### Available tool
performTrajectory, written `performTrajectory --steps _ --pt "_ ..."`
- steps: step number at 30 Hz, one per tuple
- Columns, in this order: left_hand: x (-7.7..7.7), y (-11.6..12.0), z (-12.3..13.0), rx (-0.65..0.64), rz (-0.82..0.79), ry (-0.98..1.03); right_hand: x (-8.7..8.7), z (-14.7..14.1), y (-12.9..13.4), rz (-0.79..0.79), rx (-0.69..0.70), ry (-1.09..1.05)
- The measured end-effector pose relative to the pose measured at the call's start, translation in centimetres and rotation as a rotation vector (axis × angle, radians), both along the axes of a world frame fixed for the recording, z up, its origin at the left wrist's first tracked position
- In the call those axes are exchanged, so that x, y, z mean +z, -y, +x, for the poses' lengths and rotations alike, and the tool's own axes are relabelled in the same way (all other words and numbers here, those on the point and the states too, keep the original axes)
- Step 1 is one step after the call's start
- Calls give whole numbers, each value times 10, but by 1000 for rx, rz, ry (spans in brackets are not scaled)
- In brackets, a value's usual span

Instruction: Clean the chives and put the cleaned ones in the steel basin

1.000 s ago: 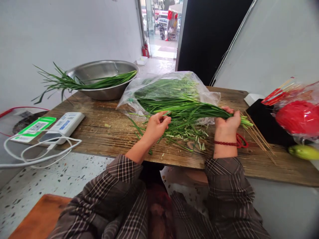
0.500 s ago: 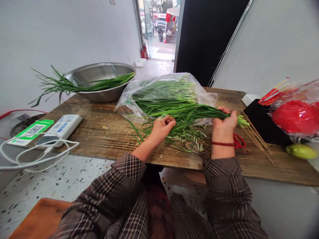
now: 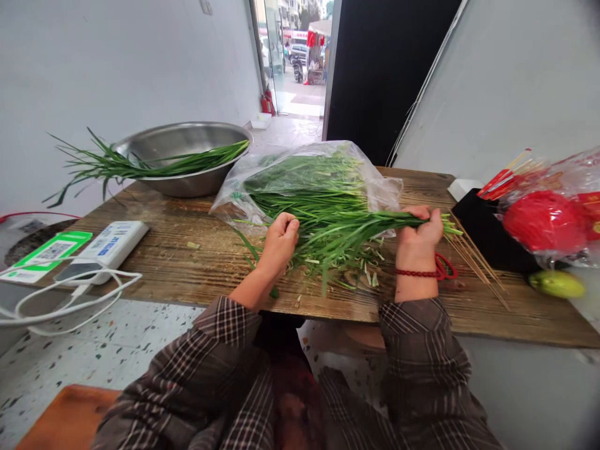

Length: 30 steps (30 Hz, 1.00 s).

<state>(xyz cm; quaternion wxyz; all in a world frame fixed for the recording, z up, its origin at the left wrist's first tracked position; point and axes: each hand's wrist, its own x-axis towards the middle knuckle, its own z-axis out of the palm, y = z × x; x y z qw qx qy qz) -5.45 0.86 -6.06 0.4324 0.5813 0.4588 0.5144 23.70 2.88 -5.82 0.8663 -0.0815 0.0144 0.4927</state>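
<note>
My right hand (image 3: 419, 234) grips a bunch of long green chives (image 3: 360, 226) near the pale stem ends, palm up. The leaves stretch left over the table. My left hand (image 3: 280, 240) is closed beside the leaf tips; what its fingers hold, if anything, is hidden. Behind the bunch, a clear plastic bag (image 3: 225, 190) lies open with many more chives (image 3: 304, 178) in and on it. Loose trimmings (image 3: 370, 256) are scattered on the wood under the bunch. A steel bowl (image 3: 187, 186) at the back left holds more chives, their leaves hanging over its rim.
The wooden table (image 3: 187, 275) bears a white device (image 3: 115, 247) with cables and a green-edged card (image 3: 47, 255) at left. On the right are thin sticks (image 3: 478, 265), red scissor handles (image 3: 445, 267), a black box (image 3: 487, 237), red packaging (image 3: 544, 225) and a yellow-green fruit (image 3: 557, 284).
My left hand has moved left and its fingers have closed more. The held bunch's leaves have dropped and spread toward the table's front edge. The view has shifted slightly.
</note>
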Motion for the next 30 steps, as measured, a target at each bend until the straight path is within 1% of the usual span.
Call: performTrajectory --steps 3,6,9,14,17,20,22,24,27,30 --pt "9 5 -9 1 -1 47 8 -3 7 78 62 -124" --pt "14 9 -15 10 12 -32 11 -6 12 170 146 -255" --pt "15 10 -16 36 74 -102 13 -6 15 212 207 -342" --pt "17 10 -14 27 161 -94 14 -7 17 253 261 -420" --pt "20 12 -14 41 183 -161 15 -8 17 243 253 -391" --pt "23 14 -17 43 218 -272 15 -8 17 200 220 -308" --pt "25 11 -20 20 247 -359 16 -9 16 159 184 -247" --pt "28 7 -23 13 293 -440 17 -11 15 134 180 -187" --pt "39 -3 -23 28 350 -484 21 -19 15 148 258 -98" --pt "59 -10 -13 -25 324 -430 26 -37 15 140 319 -3"
